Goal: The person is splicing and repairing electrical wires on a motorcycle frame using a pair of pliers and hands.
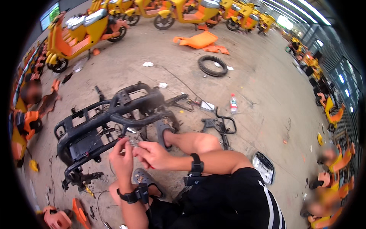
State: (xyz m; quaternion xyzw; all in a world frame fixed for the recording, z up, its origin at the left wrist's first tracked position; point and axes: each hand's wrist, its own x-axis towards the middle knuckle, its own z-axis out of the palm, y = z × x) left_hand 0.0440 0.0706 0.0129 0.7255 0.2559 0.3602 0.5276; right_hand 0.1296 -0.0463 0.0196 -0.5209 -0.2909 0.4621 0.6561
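Note:
My left hand [122, 156] and my right hand [154, 154] meet in front of the black scooter frame [108, 116], which lies on its side on the floor. Between my fingertips is a small silvery metal part [134, 142], whose kind I cannot make out. My left fingers pinch it from the left. My right hand is closed just beside it, around a tool with a red handle [151, 167]; only a bit of red shows below the palm. Both wrists wear black straps.
Beyond the frame lie a black tyre [212, 66], orange body panels [198, 39] and a bottle with a red cap [233, 103]. A black bracket [219, 124] and a white-lined shell [263, 167] are to the right. Yellow scooters [187, 13] line the back and sides.

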